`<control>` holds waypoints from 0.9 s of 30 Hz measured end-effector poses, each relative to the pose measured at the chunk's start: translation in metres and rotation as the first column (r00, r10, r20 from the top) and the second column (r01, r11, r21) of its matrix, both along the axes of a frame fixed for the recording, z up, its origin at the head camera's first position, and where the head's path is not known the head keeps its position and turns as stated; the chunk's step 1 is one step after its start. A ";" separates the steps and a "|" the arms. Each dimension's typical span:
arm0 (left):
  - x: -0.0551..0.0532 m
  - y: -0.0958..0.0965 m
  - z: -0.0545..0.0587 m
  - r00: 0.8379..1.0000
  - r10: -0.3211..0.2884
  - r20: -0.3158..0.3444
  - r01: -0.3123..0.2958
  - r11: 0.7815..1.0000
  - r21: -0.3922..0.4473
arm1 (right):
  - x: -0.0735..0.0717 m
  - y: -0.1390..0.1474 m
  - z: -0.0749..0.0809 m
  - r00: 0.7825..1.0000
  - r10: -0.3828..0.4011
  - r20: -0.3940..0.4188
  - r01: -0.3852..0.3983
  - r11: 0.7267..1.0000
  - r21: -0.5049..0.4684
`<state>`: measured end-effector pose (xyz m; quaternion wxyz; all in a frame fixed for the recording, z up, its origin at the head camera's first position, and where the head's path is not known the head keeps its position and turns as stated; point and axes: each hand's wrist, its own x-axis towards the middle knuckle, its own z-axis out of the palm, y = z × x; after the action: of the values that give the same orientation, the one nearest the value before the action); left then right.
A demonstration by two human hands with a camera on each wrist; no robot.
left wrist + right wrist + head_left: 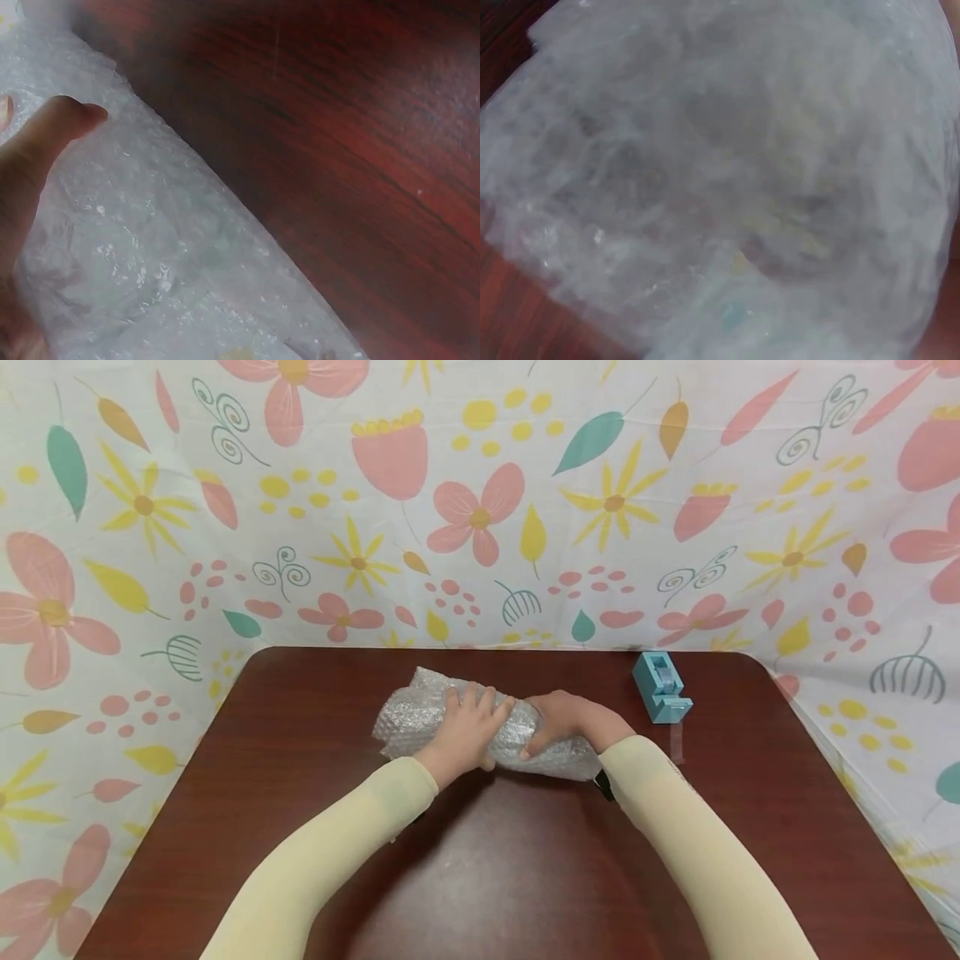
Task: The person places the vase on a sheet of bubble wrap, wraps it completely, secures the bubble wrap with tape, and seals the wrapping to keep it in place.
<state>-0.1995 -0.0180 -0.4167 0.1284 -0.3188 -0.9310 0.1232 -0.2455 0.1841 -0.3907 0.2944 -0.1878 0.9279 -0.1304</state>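
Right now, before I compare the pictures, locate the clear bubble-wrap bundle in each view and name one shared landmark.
Head: clear, crinkled bubble-wrap bundle near the centre, between left hand and right hand.
Left wrist: left side and lower middle.
Right wrist: nearly the whole picture.
Shared landmark: dark red-brown wooden table.

From here I see bubble wrap (512,739) on the table (480,868), tape dispenser (660,688) to its right, curtain (540,452) behind it.

surface (300,735): dark reddish-brown, wood-grained, shiny, rounded far corners | bubble-wrap bundle (411,720): lying crosswise in the far half | blue tape dispenser (658,685): right of the bundle, apart from it, near the far edge
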 end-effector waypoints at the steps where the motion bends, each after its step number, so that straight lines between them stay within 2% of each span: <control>1: 0.000 0.000 0.000 1.000 0.002 0.005 -0.002 1.000 0.000 | 0.002 -0.001 0.001 0.999 0.009 -0.035 -0.009 1.000 0.008; 4: -0.001 0.000 0.001 0.999 0.003 0.038 -0.003 1.000 -0.005 | 0.012 -0.003 0.002 0.985 0.024 -0.173 -0.017 0.999 0.039; 7: -0.003 0.000 0.004 0.998 0.009 0.059 -0.008 1.000 -0.011 | 0.027 -0.005 0.005 0.944 0.051 -0.325 -0.034 0.998 0.058; 9: -0.004 0.002 0.006 0.997 0.020 0.074 -0.019 1.000 -0.012 | 0.036 -0.005 0.004 0.924 0.052 -0.378 -0.040 0.998 0.040; 10: -0.004 0.002 0.006 0.997 0.027 0.077 -0.026 1.000 -0.015 | 0.039 -0.005 0.003 0.916 0.056 -0.398 -0.049 0.998 0.027; 14: -0.002 0.005 0.008 0.994 0.055 0.094 -0.053 0.998 -0.024 | 0.048 -0.003 -0.006 0.904 0.038 -0.427 -0.042 0.999 -0.001; 17: -0.001 0.006 0.009 0.993 0.067 0.100 -0.063 0.997 -0.042 | 0.055 -0.005 -0.010 0.881 0.040 -0.472 -0.022 0.999 0.043; 22: 0.002 0.007 0.015 0.987 0.072 0.146 -0.061 0.995 -0.079 | 0.068 -0.012 -0.010 0.847 0.060 -0.528 0.016 0.990 0.137; 27: 0.007 0.005 0.018 0.980 0.065 0.190 -0.050 0.995 -0.087 | 0.079 -0.016 -0.015 0.806 0.081 -0.587 0.019 0.986 0.163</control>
<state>-0.1927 -0.0126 -0.3989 0.0209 -0.3071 -0.9421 0.1332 -0.1660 0.1680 -0.4054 0.0071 -0.2101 0.9776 0.0146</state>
